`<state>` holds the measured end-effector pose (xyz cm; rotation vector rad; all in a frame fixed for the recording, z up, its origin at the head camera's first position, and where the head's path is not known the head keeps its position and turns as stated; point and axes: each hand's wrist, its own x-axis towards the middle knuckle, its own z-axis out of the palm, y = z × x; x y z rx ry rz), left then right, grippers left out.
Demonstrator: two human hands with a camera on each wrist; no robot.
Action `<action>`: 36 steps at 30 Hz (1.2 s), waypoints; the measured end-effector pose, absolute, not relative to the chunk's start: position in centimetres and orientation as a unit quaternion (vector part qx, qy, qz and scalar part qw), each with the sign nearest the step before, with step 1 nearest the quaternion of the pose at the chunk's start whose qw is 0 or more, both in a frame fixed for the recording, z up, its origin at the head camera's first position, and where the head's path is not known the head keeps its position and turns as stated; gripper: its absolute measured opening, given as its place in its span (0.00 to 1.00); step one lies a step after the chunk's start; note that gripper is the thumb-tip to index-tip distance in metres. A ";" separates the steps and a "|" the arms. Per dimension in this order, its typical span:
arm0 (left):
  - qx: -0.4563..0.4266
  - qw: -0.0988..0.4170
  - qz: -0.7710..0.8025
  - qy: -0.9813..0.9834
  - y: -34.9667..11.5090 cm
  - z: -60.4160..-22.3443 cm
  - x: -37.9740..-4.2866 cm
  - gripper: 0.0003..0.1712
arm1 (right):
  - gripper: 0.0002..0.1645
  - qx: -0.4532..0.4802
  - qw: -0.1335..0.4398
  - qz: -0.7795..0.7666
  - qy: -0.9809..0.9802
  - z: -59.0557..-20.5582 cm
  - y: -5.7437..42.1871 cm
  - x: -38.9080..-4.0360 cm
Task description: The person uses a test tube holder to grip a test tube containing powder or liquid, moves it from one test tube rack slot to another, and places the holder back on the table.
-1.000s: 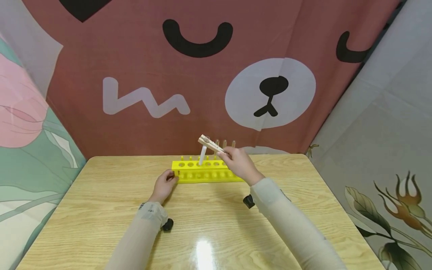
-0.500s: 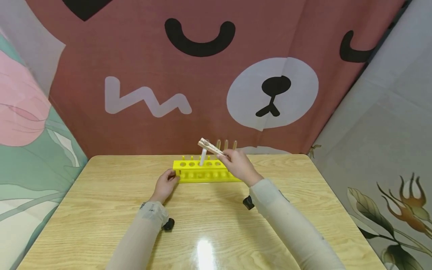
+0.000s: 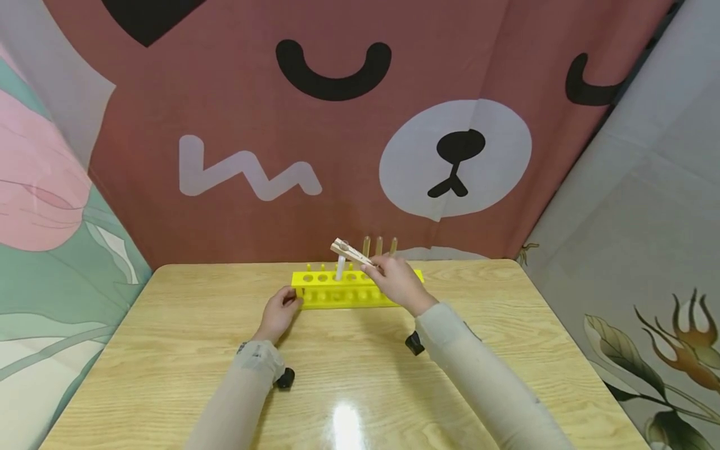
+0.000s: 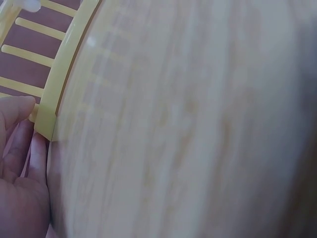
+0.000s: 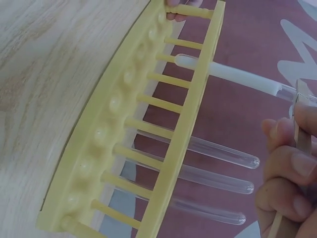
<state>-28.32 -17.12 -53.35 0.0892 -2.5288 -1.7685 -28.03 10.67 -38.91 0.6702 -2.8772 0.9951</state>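
My right hand (image 3: 398, 284) grips a wooden test tube clamp (image 3: 350, 251). The clamp's jaws hold a test tube (image 5: 245, 79) with white contents near its mouth. That tube leans slightly, and its rounded bottom is through a hole in the upper plate of a yellow test tube rack (image 3: 332, 282). In the right wrist view the bottom hangs above the rack's lower base. My left hand (image 3: 278, 314) holds the rack's left end, thumb and fingers about the end post in the left wrist view. Part of the rack's right side is hidden behind my right hand.
Three clear test tubes (image 5: 223, 151) stand upside down along the rack's back row, rounded ends up. Short yellow pegs (image 3: 309, 267) show at the back left. The rack stands near the far edge of the wooden table (image 3: 225, 375), before a printed curtain (image 3: 253, 231).
My right hand has lowered the clamp a little, and the white-filled tube has sunk deeper through the rack's hole. My left hand keeps its hold on the rack's end.
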 end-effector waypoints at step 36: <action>0.025 0.026 -0.572 -0.819 -17.2 -53.3 -28.5 0.16 | 0.20 0.197 -0.003 0.280 -0.940 -40.3 9.9 -28.1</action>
